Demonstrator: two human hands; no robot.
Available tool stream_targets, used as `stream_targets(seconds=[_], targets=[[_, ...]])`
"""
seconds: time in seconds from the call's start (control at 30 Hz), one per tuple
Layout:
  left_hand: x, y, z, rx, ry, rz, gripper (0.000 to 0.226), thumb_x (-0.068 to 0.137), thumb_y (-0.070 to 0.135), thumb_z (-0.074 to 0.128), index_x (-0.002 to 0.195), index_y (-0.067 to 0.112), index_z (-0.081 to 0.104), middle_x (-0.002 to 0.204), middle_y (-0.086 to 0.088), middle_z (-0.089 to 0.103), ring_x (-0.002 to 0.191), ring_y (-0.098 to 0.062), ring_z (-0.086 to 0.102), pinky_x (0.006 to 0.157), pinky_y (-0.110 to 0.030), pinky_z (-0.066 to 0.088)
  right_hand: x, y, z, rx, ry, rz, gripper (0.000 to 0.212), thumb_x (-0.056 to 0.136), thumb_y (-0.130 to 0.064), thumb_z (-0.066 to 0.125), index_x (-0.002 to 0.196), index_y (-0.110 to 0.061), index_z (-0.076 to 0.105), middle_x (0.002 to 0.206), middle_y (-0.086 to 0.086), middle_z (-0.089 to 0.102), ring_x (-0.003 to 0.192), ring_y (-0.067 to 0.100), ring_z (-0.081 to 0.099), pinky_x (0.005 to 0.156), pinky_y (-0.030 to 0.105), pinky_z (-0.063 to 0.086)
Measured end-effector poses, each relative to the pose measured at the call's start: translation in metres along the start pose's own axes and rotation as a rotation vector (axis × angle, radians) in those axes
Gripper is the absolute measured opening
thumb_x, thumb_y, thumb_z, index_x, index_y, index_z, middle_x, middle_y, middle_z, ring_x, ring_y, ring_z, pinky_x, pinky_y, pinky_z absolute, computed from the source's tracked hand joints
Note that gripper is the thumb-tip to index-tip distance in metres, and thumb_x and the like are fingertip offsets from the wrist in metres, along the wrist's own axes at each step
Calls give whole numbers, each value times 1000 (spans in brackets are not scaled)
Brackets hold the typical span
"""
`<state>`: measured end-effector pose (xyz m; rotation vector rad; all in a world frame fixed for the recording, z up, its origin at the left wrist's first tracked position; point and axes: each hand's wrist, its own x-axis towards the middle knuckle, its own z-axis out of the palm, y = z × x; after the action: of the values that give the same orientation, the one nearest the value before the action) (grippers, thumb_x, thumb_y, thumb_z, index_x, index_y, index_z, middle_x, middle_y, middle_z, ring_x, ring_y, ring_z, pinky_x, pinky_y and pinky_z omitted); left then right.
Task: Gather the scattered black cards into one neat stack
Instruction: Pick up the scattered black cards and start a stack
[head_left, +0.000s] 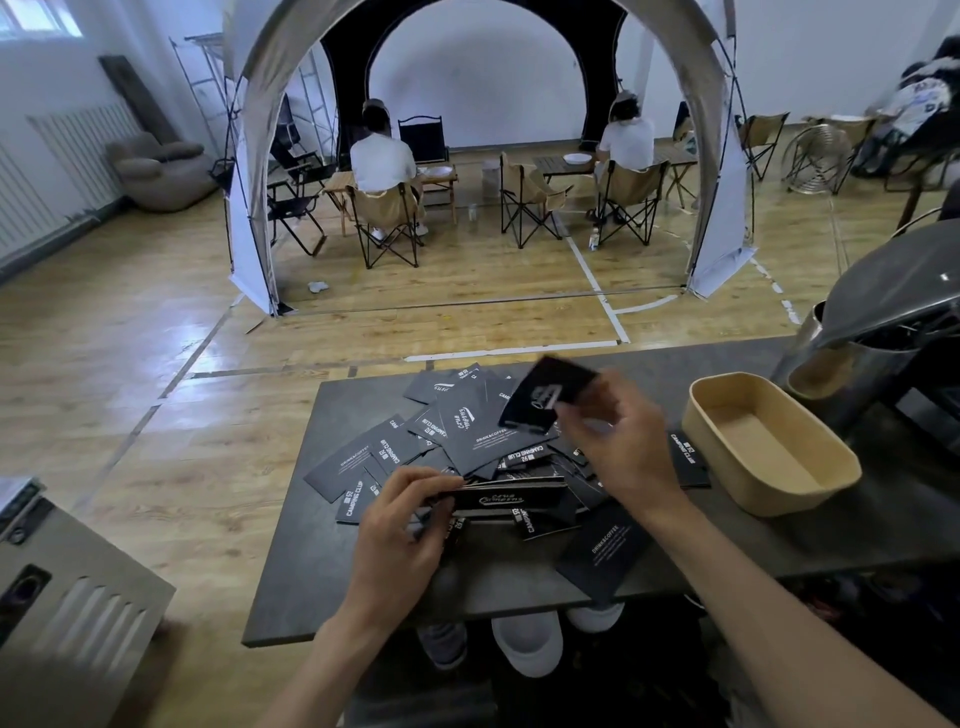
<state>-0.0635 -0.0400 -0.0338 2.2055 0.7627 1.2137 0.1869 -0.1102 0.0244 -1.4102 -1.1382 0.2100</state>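
Several black cards (457, 431) with white print lie scattered and overlapping across the dark table (322, 551). My left hand (400, 535) grips a thin stack of black cards (504, 496) by its left end, held level just above the pile. My right hand (618, 447) pinches a single black card (550, 395), lifted and tilted above the scatter; it is motion-blurred. One card (605, 551) lies near the table's front edge, another (688, 457) by the box.
A tan rectangular box (727, 467) stands open on the table's right. A metal machine (883, 322) rises at the far right. A grey case (67, 597) sits at the lower left. Beyond, a tent with folding chairs and two seated people.
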Motion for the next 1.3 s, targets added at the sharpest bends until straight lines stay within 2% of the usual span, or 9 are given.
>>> stream_targets(seconds=[0.13, 0.2, 0.3, 0.47, 0.63, 0.83, 0.97, 1.13, 1.3], targets=[[2, 4, 3, -62, -25, -28, 34, 88, -9, 74, 109, 18, 75, 126, 10, 70, 120, -10, 67, 97, -28, 56, -28, -8, -6, 227, -80, 227, 77, 80, 6, 79, 136, -35, 46, 109, 6, 73, 89, 21, 77, 80, 35, 63], [2, 8, 6, -120, -55, -71, 41, 88, -10, 73, 111, 24, 71, 125, 19, 71, 118, -4, 68, 96, -25, 57, -42, 2, 0, 274, -150, 273, 71, 87, 6, 72, 139, -38, 51, 113, 5, 72, 93, 23, 76, 84, 37, 63], [3, 11, 10, -168, -91, -153, 61, 90, -6, 73, 122, 44, 62, 119, 25, 71, 103, -1, 72, 87, -21, 58, -56, 15, 2, 321, -90, 370, 23, 97, -29, 63, 112, -13, 70, 98, 11, 73, 93, 24, 69, 87, 47, 58], [9, 5, 13, -125, -139, -43, 54, 91, -3, 73, 131, 32, 67, 114, 14, 65, 105, -14, 69, 89, -32, 58, -59, 12, -19, -26, -172, 167, 53, 96, -38, 36, 77, 6, 59, 73, 17, 61, 71, 19, 56, 71, 51, 48], [12, 5, 17, -73, -154, 50, 45, 95, 0, 67, 131, 26, 70, 113, 6, 58, 104, -16, 64, 86, -30, 56, -5, 17, -59, -288, -74, 98, 44, 100, -34, 38, 117, -20, 76, 115, -5, 75, 110, 16, 68, 96, 33, 52], [15, 9, 21, -52, -217, 84, 42, 96, -6, 65, 128, 20, 73, 116, 7, 64, 104, -7, 65, 84, -19, 51, 46, 50, -60, -908, -741, 128, 70, 91, 2, 47, 149, -37, 47, 167, -8, 25, 153, 15, 25, 121, 36, 32], [15, 10, 23, -37, -238, 64, 36, 100, 1, 61, 127, 22, 71, 117, 10, 66, 106, -6, 66, 86, -18, 50, 57, 51, -50, -909, -856, 138, 70, 86, -2, 51, 145, -40, 49, 156, -5, 45, 147, 20, 38, 118, 41, 35], [14, 12, 26, -27, -160, 54, 32, 97, -4, 65, 122, 15, 71, 113, 5, 66, 102, -8, 66, 84, -19, 51, 69, 33, -62, -945, -678, 10, 41, 89, -16, 72, 124, -36, 68, 121, -4, 59, 120, 20, 53, 105, 37, 43], [14, 8, 24, -19, -97, 50, 34, 94, -6, 68, 122, 13, 70, 116, 4, 63, 108, -7, 64, 92, -16, 48, 53, -13, -58, -495, -502, 72, 24, 89, -9, 75, 103, -28, 78, 94, -13, 71, 89, 6, 68, 84, 27, 58]])
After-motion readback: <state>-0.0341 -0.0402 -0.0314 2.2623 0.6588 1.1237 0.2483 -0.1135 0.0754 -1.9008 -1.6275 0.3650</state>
